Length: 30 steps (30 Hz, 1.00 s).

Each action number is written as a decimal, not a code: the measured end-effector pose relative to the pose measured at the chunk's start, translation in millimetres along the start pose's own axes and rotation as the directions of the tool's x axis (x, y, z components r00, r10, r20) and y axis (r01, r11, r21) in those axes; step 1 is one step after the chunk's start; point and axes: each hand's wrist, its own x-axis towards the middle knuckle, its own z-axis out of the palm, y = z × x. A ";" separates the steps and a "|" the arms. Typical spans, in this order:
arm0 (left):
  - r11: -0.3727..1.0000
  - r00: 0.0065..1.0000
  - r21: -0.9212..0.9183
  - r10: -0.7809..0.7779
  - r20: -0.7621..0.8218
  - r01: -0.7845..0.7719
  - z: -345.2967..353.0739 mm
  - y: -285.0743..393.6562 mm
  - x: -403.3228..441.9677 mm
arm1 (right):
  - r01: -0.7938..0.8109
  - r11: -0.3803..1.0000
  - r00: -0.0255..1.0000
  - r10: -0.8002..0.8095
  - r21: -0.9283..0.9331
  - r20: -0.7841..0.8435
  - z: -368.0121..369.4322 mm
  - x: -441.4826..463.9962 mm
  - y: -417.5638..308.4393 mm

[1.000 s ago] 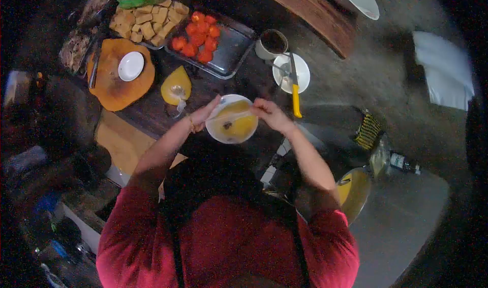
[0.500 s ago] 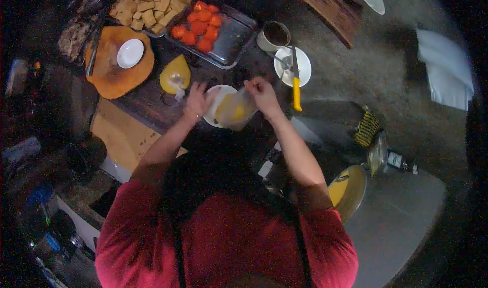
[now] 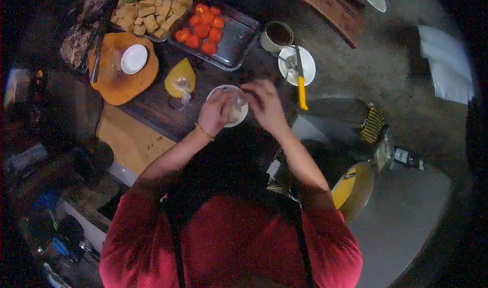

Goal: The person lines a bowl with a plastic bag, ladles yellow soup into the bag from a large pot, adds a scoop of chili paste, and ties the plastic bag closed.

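A white bowl (image 3: 237,121) sits on the dark wooden table in front of me. Above it, my left hand (image 3: 215,109) is closed on a clear plastic bag (image 3: 237,98), seen partly between my hands. Fingers and bag hide much of the bowl's inside, and I cannot make out the bag's contents. My right hand (image 3: 267,107) is just to the right, its blurred fingers curved toward the bag; whether they grip it is unclear. Left of the bowl lies a knotted clear bag of yellow liquid (image 3: 180,78).
Behind are a tray (image 3: 238,50) with orange-red pieces, light-brown cubes (image 3: 150,18) and a cup (image 3: 276,35). A yellow-handled knife (image 3: 302,87) lies across a white dish (image 3: 310,67). A round chopping board (image 3: 113,87) holds a small dish (image 3: 134,59). A pot of yellow liquid (image 3: 356,189) stands right.
My left hand has moved over the bowl and closed on the bag, having been spread at the rim. The bag's yellow bulk no longer shows. My view has shifted slightly.
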 end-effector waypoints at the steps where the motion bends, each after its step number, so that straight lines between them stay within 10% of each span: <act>1: 1.000 1.000 -0.013 -0.021 0.007 0.021 -2.9 -0.9 1.1 | 0.004 1.000 1.000 -0.004 0.000 -0.003 -3.8 -2.8 9.4; 9: 0.918 0.918 0.290 0.155 0.364 -0.270 -18.3 10.1 8.3 | 0.249 0.964 0.859 -0.266 0.098 0.436 67.6 13.9 20.8; 11: 0.861 0.861 0.371 0.137 0.489 -0.348 -38.3 15.1 16.2 | 0.114 0.833 0.862 -0.353 0.541 0.363 83.2 21.3 28.4; 13: 0.939 0.954 0.173 0.281 0.104 -0.296 -60.5 1.3 18.7 | 0.233 0.918 0.853 -0.352 0.322 0.386 84.1 19.1 45.3; 14: 0.987 0.995 0.129 0.101 -0.020 -0.097 -67.2 -12.4 13.4 | 0.340 0.937 0.849 -0.343 0.082 0.401 84.8 17.4 50.0; 17: 0.987 0.993 0.118 0.111 -0.037 -0.106 -4.0 -86.9 -30.6 | 0.098 0.946 0.940 -0.189 0.309 0.282 81.2 10.8 29.2; 19: 0.966 0.964 -0.007 0.258 0.066 -0.259 8.4 -70.8 -16.5 | 0.166 0.938 0.935 -0.248 0.305 0.252 83.3 9.0 28.1; 25: 1.000 0.988 -0.029 0.004 0.155 0.000 107.9 -136.4 -37.7 | 0.230 0.951 0.934 -0.275 0.205 0.228 97.8 1.0 38.9; 30: 0.565 0.933 -0.743 -0.246 0.262 0.357 99.6 -126.4 -28.5 | 0.235 0.964 0.955 -0.253 0.126 0.156 76.3 1.9 14.3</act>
